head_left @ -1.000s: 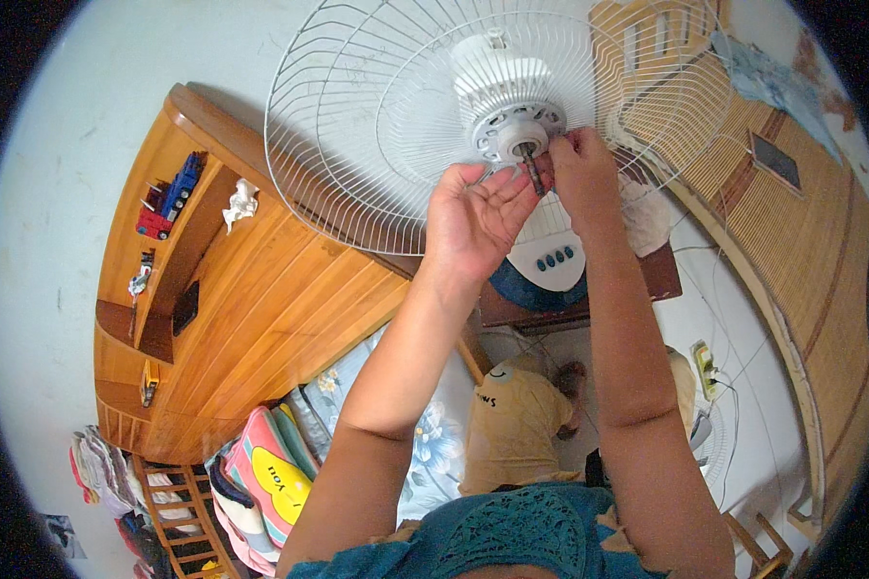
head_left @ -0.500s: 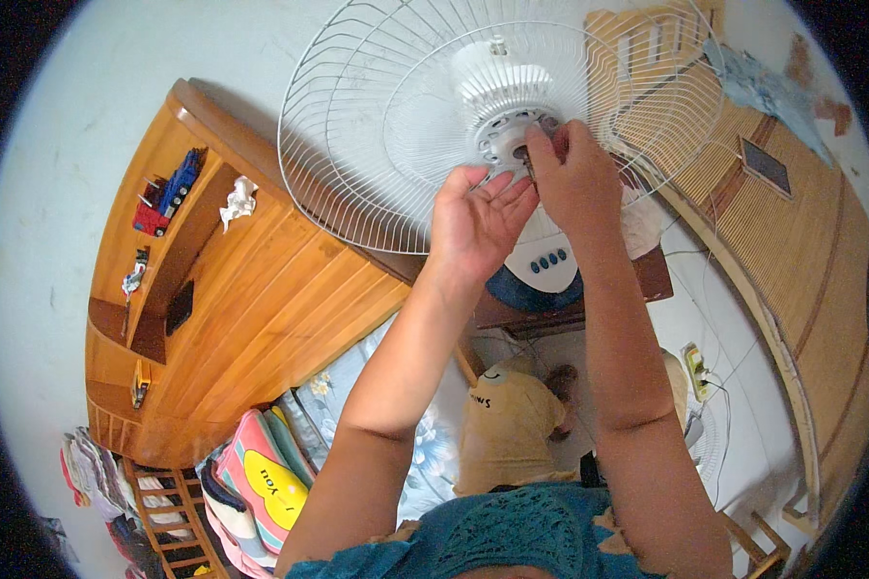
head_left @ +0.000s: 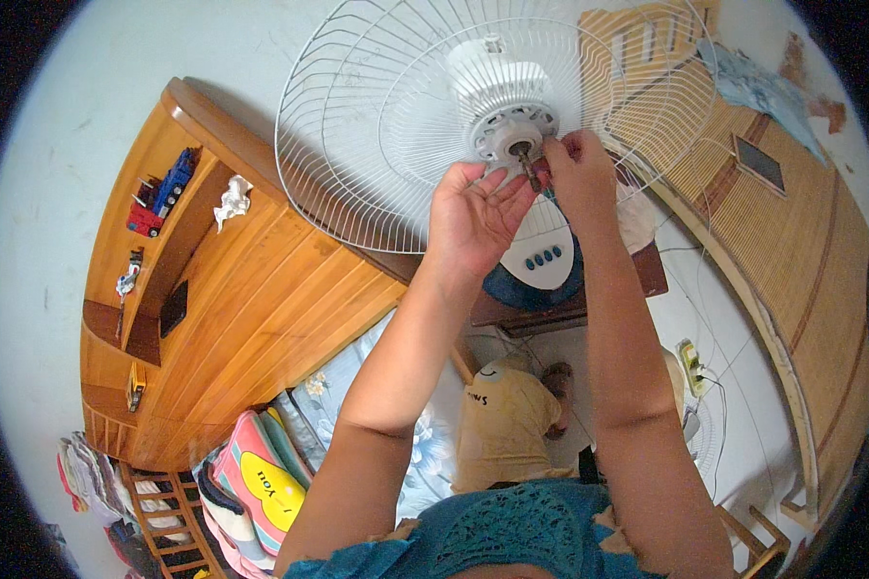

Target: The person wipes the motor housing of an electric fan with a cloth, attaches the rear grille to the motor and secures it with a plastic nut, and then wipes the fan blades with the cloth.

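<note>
I held both my hands up at the middle of a white fan. My right hand was pinching the short metal shaft that stuck out of the round grey hub. My fingers were pressed together around its tip. My left hand was spread open just under the shaft, palm up, like a little cup. It did not hold anything that I could see.

The fan had only its back wire guard on. No blades were on the shaft. The fan's white and blue base stood on a dark brown bench, near its front edge.

I think something small could slip out of my fingers. If it missed my open hand, it would fall down past the bench edge onto the bed or the floor and be hard to find. I also think the fan could wobble if I pushed too hard, because it stood close to the edge.

I could not tell if there was a tiny nut or cap under my right fingers, because they covered the tip. My arms hid part of the base. The wooden shelf at the left held small toys, too little to make out well.
</note>
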Motion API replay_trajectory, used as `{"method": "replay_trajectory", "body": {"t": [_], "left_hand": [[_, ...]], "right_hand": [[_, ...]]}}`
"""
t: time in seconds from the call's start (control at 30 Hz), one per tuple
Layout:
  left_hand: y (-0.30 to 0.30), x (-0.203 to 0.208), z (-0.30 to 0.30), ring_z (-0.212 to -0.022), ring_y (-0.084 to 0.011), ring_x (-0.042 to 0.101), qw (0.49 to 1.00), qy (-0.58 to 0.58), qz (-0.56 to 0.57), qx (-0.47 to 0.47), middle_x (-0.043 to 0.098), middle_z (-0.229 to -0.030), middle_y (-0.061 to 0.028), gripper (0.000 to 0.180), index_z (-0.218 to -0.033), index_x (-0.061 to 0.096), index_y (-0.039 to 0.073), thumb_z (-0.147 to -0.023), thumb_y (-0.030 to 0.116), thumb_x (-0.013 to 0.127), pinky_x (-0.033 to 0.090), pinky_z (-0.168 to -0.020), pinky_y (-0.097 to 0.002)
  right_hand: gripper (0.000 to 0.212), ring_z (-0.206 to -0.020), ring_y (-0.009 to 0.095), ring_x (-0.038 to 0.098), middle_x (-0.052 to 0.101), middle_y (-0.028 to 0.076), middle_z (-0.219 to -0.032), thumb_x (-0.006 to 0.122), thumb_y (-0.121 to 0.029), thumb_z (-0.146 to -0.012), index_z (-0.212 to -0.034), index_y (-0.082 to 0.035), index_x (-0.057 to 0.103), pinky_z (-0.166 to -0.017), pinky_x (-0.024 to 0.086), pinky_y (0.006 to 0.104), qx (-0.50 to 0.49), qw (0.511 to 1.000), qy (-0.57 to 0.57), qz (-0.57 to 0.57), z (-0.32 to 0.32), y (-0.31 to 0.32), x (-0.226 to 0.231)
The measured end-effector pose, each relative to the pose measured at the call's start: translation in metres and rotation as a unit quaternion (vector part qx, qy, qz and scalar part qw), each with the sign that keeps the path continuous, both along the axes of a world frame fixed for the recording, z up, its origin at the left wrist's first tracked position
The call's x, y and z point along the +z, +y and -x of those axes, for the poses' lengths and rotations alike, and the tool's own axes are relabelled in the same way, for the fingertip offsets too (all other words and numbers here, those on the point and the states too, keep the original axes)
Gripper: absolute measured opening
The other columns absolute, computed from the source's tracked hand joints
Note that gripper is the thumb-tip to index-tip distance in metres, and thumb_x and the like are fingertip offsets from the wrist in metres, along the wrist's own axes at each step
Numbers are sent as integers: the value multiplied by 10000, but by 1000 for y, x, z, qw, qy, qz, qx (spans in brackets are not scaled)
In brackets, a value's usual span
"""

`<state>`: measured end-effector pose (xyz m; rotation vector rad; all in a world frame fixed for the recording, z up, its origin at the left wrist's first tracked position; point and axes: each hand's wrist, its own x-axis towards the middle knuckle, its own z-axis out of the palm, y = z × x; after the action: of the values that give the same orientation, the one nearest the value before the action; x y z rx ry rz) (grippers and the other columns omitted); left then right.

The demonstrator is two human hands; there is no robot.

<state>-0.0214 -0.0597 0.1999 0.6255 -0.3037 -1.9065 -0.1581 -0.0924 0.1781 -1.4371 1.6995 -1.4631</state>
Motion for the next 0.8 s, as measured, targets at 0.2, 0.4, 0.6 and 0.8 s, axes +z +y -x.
{"method": "replay_trajectory", "body": {"t": [0.2,0.4,0.6,0.8], "left_hand": [[-4,-10,-5,-931,-272,554,1000,2,13,-10,554,-1014,-166,367,-1018,486,-34,-794,255,458,448,-878,-341],[0,-4,-4,-922,-258,548,1000,8,8,-6,574,-1009,-146,366,-1035,494,-35,-807,245,441,430,-863,-337],[-1,-5,-1,-970,-267,528,998,53,16,5,566,-1025,-161,370,-1037,475,-66,-798,216,457,399,-904,-335],[0,-6,-8,-1022,-283,518,1000,20,7,-21,548,-1075,-193,452,-1068,444,-118,-793,239,474,380,-942,-344]], "right_hand": [[450,-718,332,590,580,153,-767,702,-348,-662,-875,-34,460,-614,469,433,-34,953,237,185,-18,31,32],[486,-668,299,609,586,132,-722,724,-372,-643,-878,-24,479,-574,478,384,-61,937,301,166,-23,27,34],[475,-636,321,618,600,157,-672,717,-399,-638,-826,-18,506,-557,472,403,-58,935,316,152,-20,24,40],[413,-599,347,622,602,181,-618,664,-401,-663,-743,-8,562,-546,474,457,-50,964,253,67,-24,25,45]]}}
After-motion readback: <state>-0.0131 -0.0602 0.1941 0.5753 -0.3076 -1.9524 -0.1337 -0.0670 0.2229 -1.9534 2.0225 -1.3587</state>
